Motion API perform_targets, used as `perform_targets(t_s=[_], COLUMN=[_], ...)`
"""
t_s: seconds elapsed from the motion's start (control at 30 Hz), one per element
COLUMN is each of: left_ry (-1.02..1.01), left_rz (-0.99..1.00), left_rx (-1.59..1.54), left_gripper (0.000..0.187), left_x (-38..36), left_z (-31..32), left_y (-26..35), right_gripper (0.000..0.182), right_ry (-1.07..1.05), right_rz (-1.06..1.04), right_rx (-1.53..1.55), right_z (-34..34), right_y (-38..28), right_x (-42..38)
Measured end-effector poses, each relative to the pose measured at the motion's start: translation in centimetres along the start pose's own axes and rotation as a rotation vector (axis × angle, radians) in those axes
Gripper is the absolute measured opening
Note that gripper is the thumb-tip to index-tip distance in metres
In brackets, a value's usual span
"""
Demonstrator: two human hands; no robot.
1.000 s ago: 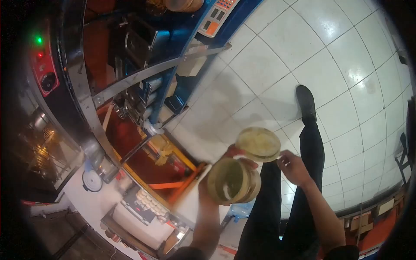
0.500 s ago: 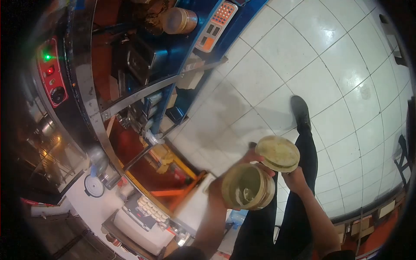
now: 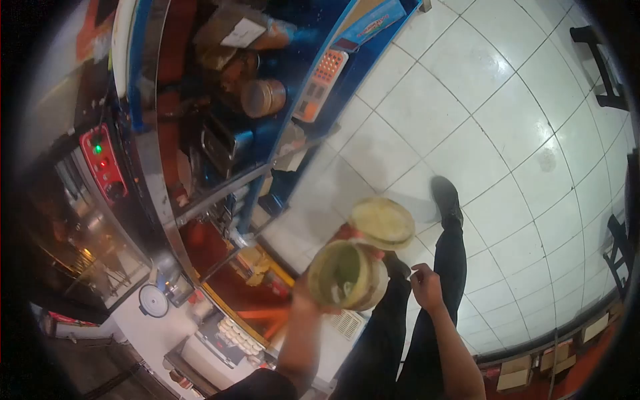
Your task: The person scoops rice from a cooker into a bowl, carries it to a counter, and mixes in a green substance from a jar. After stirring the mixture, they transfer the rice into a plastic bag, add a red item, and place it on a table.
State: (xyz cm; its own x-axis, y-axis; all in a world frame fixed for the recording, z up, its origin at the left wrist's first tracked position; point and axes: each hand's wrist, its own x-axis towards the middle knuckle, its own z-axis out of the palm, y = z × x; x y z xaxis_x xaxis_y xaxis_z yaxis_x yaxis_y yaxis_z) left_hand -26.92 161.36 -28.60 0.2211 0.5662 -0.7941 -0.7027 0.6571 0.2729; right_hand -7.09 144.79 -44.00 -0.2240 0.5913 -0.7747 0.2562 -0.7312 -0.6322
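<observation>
My left hand (image 3: pixel 303 293) grips an open round jar (image 3: pixel 347 275) with a yellow-green inside, its mouth turned toward me. The jar's round lid (image 3: pixel 382 223) sits just above its rim, and fingers of the same hand show at the lid's left edge. Lower to the right, my right hand (image 3: pixel 427 287) hangs in front of my dark trouser leg, a short way from the jar. It touches neither jar nor lid, its fingers are loosely curled, and it holds nothing.
A blue counter with steel rails (image 3: pixel 220 187) runs up the left. It carries a brown jar (image 3: pixel 262 98), an orange keypad (image 3: pixel 320 83) and a red control box with lights (image 3: pixel 103 163). White floor tiles (image 3: pixel 507 113) spread right, with my shoe (image 3: pixel 445 197) on them. A dark stool (image 3: pixel 610 60) stands far right.
My right hand has come off the underside of the lid and dropped to the lower right. Jar and lid have shifted left and slightly up. The view has tilted to show more of the counter.
</observation>
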Motion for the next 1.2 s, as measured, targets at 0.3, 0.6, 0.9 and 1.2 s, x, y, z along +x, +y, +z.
perform_targets(t_s=[0.3,0.6,0.9,1.2], left_ry=[-0.129,-0.321,-0.162,0.365], left_rz=[0.223,0.372,0.584,1.274], left_rx=[0.241,0.65,0.536,0.763], left_gripper=[0.095,0.111,0.111,0.115], left_x=[3.1,-2.3,-19.8,-39.6], left_z=[5.8,0.1,-6.9,-6.5], left_y=[3.0,4.8,6.5,14.6], right_gripper=[0.015,0.013,0.017,0.018], right_ry=[0.148,0.082,0.163,0.11], right_rz=[-0.047,-0.14,-0.183,-1.068], right_rx=[0.071,-0.329,-0.427,-0.341], right_z=[0.1,0.7,0.2,6.0], right_y=[0.1,0.8,-3.4,-54.8], right_x=[0.8,0.1,-4.2,2.6])
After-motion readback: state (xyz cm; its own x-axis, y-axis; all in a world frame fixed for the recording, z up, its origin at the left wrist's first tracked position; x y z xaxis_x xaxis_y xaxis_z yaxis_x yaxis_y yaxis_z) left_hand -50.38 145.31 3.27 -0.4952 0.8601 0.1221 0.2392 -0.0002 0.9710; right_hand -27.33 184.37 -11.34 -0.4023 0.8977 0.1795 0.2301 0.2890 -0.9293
